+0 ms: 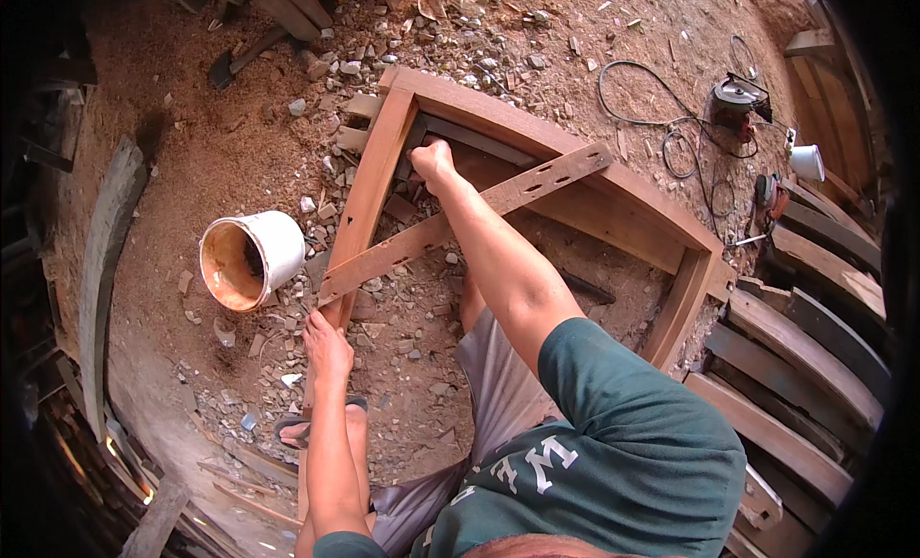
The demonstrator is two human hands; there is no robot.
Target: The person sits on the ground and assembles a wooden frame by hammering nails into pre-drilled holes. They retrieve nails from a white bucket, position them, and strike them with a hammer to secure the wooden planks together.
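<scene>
Across wooden frame [479, 104], diagonal plank [527, 187] presumably braces corner [414, 105]; your left hand [329, 345] grasps left rail [371, 186], likely for steadiness; right hand [431, 163] curls inside corner, hold unclear.

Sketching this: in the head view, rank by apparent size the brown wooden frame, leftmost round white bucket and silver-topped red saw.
1. Brown wooden frame
2. Leftmost round white bucket
3. Silver-topped red saw

Smooth matt wooden frame [372, 189], matt wooden plank [515, 196], plastic bucket [280, 246], rough gritty ground [182, 203]
</scene>
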